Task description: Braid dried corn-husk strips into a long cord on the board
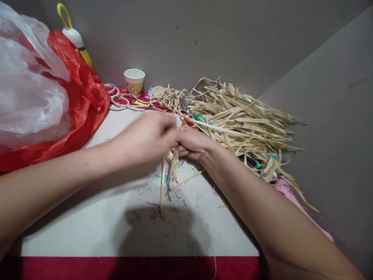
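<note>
My left hand (151, 134) is blurred by motion, its fingers curled and meeting my right hand over the white board. What lies inside its fingers is hidden. My right hand (194, 143) is closed in a pinch on dry straw strips (174, 165), whose ends hang below the two hands onto the board. Just behind my right hand lie scissors with orange handles (186, 121) and another pair with green handles (201, 118). A large bundle of dry straw strips (247, 120) spreads to the right of them.
A white board (87, 225) with stains and loose fibres covers the red cloth (140, 268). White and red plastic bags (90, 97) fill the left. A paper cup (134, 82), white rings (120, 104), braided cord (169, 97) and a yellow bottle (86, 58) stand or lie along the wall.
</note>
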Demonstrator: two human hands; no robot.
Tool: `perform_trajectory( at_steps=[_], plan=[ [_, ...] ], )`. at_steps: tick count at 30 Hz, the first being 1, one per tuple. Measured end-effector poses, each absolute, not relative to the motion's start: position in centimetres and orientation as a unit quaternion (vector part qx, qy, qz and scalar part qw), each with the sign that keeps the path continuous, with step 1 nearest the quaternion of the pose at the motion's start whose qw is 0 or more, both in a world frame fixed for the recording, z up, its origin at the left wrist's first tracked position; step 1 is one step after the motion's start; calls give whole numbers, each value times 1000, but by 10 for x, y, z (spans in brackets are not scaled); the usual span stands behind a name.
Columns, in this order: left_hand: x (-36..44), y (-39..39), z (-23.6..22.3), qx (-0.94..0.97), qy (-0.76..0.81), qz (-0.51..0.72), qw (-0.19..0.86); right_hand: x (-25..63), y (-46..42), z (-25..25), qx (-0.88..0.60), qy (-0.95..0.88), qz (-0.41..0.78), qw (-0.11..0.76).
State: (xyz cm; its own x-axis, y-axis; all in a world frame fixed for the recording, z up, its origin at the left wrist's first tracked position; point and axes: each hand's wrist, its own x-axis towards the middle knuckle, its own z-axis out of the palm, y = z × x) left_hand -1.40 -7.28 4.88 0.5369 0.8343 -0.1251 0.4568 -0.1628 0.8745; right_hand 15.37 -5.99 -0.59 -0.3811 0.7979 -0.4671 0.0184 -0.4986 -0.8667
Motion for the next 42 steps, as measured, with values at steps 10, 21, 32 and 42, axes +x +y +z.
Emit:
perform_trajectory(
  at_steps=[10,21,32,42],
  plan=[
    [-4,-36,8,556,451,107,690,159,-57,-6,-455,-417,742,260],
    [-6,-32,8,680,464,100,559,163,-62,0,-505,-540,643,200],
    [-5,-31,5,632,458,86,619,163,-63,2,-542,-646,517,148],
    [-4,-34,3,662,484,96,564,172,-68,27,-588,-686,418,93]
  ],
)
